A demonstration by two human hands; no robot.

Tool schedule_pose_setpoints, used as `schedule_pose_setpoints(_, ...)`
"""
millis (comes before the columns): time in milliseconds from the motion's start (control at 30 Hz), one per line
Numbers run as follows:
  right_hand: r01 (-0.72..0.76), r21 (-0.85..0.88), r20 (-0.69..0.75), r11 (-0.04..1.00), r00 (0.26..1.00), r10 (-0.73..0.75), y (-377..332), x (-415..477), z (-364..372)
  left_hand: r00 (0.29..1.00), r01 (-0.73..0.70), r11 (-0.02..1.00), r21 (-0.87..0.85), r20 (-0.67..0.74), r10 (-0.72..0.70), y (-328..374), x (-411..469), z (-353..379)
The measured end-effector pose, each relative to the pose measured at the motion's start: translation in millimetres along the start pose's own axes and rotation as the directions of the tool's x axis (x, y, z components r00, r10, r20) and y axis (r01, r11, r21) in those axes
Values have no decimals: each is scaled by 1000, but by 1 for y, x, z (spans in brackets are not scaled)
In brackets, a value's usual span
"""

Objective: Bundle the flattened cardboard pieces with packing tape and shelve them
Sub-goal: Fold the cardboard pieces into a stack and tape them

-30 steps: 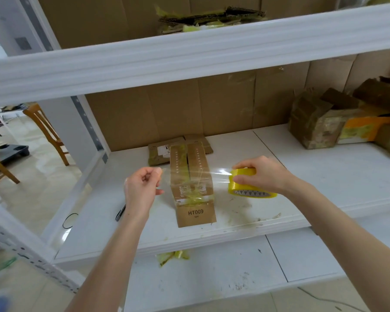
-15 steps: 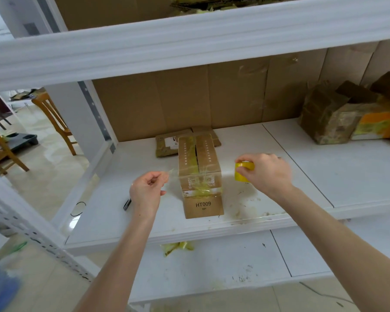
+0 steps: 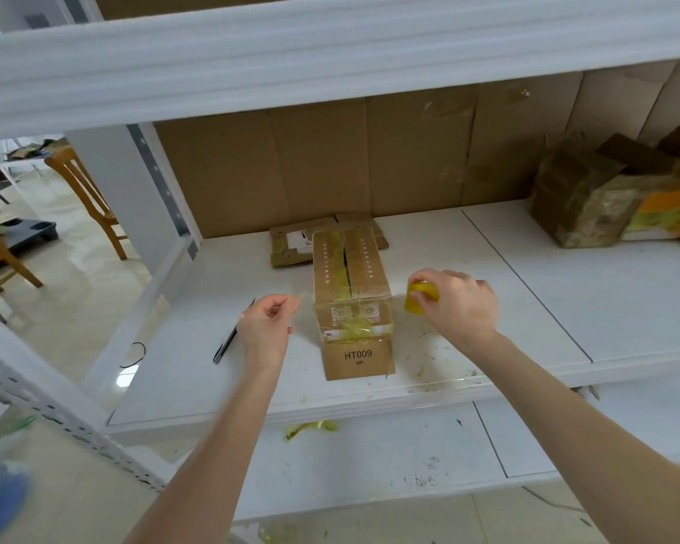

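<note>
The white metal shelving unit (image 3: 330,53) fills the view, and its middle shelf (image 3: 527,308) serves as the work level: smooth, painted, and scuffed with dirt and bits of tape near the front edge. Plain brown corrugated cardboard sheets (image 3: 330,166) line the back, creased and marked with old tape residue. At the far right sit crumpled brown cardboard lumps wrapped in yellowish tape (image 3: 581,206), pushed to the back, probably finished bundles parked out of the way.

The task's thing, a long narrow stack of flattened brown cardboard printed "HT009" (image 3: 364,268), lies near the shelf's front, pointing lengthwise away from the person, between the two hands. That lets the tape cross its short width. It is already banded with wrinkled yellowish tape around the near end. Behind it, touching or nearly so, lies a flat brown cardboard piece with a white label (image 3: 295,245).

The right hand (image 3: 462,308) is curled over a yellow packing tape roll (image 3: 419,300), held low just beside the stack's right edge. The left hand (image 3: 266,331) pinches the free end of a thin clear tape strip (image 3: 304,297) between thumb and forefinger, just off the left edge. Held apart like this, the hands seem to keep the film taut so it can lie flat over the top – though the film is too faint to follow across the cardboard.

A slim black pen (image 3: 225,344) lies on the shelf beside the left wrist.
</note>
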State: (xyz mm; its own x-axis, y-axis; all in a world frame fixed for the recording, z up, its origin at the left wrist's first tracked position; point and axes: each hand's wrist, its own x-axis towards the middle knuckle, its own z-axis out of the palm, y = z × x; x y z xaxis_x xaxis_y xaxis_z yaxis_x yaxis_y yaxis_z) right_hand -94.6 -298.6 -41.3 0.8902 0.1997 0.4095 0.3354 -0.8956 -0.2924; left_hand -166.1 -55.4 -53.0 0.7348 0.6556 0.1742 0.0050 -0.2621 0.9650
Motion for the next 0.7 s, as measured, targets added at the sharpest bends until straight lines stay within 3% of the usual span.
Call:
schedule_pose_setpoints(300,-45,21,85,999,995,44,-11,16,26,995,13,999,44,94,-17,-16,13,25)
schedule_pose_setpoints(500,-72,-6,105,997,992,73,-16,18,29,997,72,984,164,23,-76,-17,10,33)
schedule_pose_setpoints(567,-84,-11,132,996,988,84,-16,19,28,972,-198,954,225,-81,221,-12,-4,29)
schedule_pose_setpoints(600,-80,-18,150,997,985,82,-16,20,28,905,-394,884,252,-63,422,-9,-14,30)
schedule_pose_setpoints(667,-65,-18,185,998,980,67,-15,22,26,713,-694,664,277,142,687,-2,-31,41)
schedule_pose_setpoints(700,-54,0,206,999,977,53,-13,22,24,634,-770,561,304,273,723,-1,-35,48)
